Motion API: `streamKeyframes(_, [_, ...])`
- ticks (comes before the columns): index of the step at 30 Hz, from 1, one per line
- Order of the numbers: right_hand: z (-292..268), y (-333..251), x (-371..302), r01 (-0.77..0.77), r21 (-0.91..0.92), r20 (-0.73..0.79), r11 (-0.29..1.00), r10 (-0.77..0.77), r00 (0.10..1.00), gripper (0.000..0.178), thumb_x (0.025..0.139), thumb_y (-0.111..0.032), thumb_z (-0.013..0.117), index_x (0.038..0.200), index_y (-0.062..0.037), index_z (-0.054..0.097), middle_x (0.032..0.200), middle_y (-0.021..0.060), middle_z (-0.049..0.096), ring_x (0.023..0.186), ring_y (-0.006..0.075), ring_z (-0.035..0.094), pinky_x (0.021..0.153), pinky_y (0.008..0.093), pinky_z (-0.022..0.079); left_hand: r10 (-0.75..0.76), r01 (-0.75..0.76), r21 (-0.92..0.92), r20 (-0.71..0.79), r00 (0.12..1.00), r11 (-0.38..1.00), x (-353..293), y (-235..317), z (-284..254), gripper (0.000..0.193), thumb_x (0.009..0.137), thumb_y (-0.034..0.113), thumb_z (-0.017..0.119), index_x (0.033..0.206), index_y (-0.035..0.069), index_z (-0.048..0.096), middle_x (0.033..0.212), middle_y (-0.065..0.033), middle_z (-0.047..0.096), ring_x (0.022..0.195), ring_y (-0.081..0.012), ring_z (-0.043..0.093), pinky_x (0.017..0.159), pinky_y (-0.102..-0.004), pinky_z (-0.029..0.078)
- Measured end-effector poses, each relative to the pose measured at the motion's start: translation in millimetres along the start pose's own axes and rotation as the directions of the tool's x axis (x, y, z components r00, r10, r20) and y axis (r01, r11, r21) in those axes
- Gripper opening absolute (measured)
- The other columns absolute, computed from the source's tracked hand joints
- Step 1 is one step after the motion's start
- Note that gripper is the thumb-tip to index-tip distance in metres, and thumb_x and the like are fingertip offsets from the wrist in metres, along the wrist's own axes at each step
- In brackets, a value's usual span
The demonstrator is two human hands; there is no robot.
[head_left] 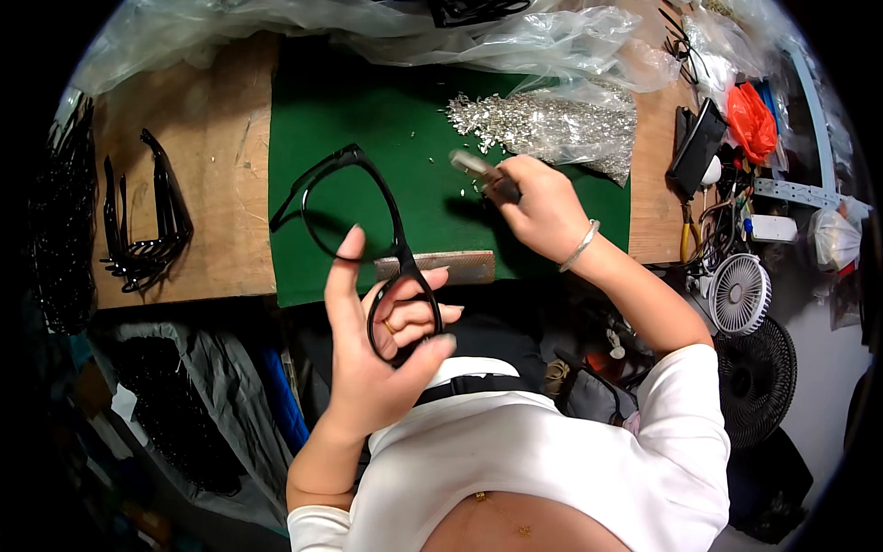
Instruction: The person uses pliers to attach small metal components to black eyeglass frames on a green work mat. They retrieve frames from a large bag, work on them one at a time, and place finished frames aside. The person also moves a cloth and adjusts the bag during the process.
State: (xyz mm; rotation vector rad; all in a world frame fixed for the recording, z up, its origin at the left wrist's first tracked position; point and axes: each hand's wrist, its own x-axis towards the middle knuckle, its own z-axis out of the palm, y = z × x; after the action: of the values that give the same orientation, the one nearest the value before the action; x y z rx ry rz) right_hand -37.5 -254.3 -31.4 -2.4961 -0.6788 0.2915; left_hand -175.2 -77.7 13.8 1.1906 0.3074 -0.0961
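Observation:
A black eyeglass frame (399,221) is in my left hand (359,350), whose fingers close around the nearer rim. It is tilted above the front edge of the green mat (317,101), with one temple reaching to the far left. My right hand (543,207) grips a short, blurred tool (475,166) with a pale metallic end; its exact kind does not show. Just beyond that hand, a heap of tiny silvery metal pieces (524,124) spills from a clear plastic bag, and a few lie loose. Under the frame, a flat textured metal strip (474,267) rests at the mat's edge.
Several black eyeglass frames (147,244) stand stacked on the wooden table (225,202) at left. Plastic sheeting (395,37) covers the back. At right are a black rectangular case (696,147), yellow-handled pliers (686,235), a red bag (751,122) and a small fan (739,294).

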Motion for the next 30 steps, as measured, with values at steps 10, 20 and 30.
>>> streamKeyframes(10, [3,-3,7,0.012,-0.111,0.050,0.994,-0.006,0.999,0.014,0.074,-0.009,0.061,0.081,-0.0007,0.053,0.076,0.0154,0.052,0.071,0.0336,0.052,0.064,0.0400,0.042,-0.140,0.129,0.077,0.161,0.977,0.989,10,-14,-16,0.007,0.090,0.005,0.042,0.092,-0.001,0.045,0.092,-0.0131,0.056,0.072,-0.0143,0.059,0.069,-0.0242,0.048])
streamKeyframes(20, [-24,-70,-20,-0.190,0.797,0.116,0.573,0.163,0.980,0.010,0.079,-0.007,0.059,0.081,0.0001,0.053,0.070,0.0083,0.052,0.061,0.0119,0.051,0.057,0.0260,0.042,0.018,-0.017,-0.084,0.007,1.000,0.996,7,-20,19,0.052,0.080,-0.011,0.048,0.125,0.000,0.026,0.108,-0.0193,0.050,0.085,-0.0177,0.060,0.075,-0.0271,0.050])
streamKeyframes(30, [-21,-72,-22,-0.467,0.875,0.444,0.127,0.178,0.878,0.020,0.083,-0.018,0.060,0.087,-0.0029,0.049,0.069,0.0009,0.052,0.056,0.0061,0.048,0.047,0.0196,0.041,0.053,-0.055,0.025,0.068,0.996,0.998,6,-16,26,0.050,0.081,-0.011,0.046,0.125,0.000,0.026,0.104,-0.0162,0.050,0.084,-0.0142,0.058,0.074,-0.0250,0.049])
